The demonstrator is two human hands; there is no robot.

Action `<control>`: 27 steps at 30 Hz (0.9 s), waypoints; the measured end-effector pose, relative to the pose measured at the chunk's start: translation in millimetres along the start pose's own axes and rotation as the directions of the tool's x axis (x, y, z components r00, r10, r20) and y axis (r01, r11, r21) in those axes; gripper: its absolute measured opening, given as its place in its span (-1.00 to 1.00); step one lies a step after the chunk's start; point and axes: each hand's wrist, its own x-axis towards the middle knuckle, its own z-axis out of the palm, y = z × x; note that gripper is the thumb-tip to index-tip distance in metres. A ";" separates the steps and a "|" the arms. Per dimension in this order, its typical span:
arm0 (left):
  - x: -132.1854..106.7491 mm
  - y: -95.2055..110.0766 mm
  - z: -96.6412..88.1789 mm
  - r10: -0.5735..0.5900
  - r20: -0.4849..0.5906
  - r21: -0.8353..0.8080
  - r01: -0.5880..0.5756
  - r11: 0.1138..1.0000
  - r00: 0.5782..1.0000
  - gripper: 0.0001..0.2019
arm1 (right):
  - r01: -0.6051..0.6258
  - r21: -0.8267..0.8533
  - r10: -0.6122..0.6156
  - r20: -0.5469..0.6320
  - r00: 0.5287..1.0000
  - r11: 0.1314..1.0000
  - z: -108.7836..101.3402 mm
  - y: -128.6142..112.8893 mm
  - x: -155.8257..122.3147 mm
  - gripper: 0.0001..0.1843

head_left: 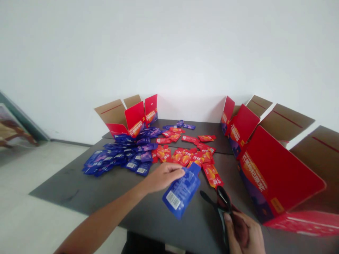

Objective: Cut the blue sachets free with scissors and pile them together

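Note:
My left hand [162, 177] pinches the top of a blue pouch [182, 192] and holds it just above the dark table [111, 190], barcode side up. My right hand [245, 233] at the lower right is closed around the handles of black scissors [221, 201], whose blades point up and left toward the pouch. Several blue pouches [120, 158] lie heaped on the left of the table. Several red pouches [189, 153] are spread in the middle, the nearest one [212, 175] just right of the held pouch.
An open red cardboard box [127, 120] stands at the back left of the table. Open red boxes [267, 169] with raised flaps line the right side. A white wall rises behind. Pale floor and a leaning picture [13, 128] lie to the left.

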 end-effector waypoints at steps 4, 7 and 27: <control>-43.5 -32.7 27.1 -0.072 0.070 0.118 0.063 0.991 0.995 -0.58 | -0.051 -0.024 0.052 0.006 0.999 0.998 -3.1 -5.9 3.2 -0.45; -52.6 -52.4 42.4 -0.076 0.020 0.223 0.070 0.972 0.997 -0.63 | -0.071 -0.045 0.072 0.024 0.997 0.996 -2.6 -11.3 5.1 -0.51; -102.2 -90.5 78.0 0.382 -0.073 0.726 -0.214 0.653 0.921 -0.61 | -0.034 -0.107 0.039 0.045 0.998 0.994 0.1 -27.6 4.8 -0.62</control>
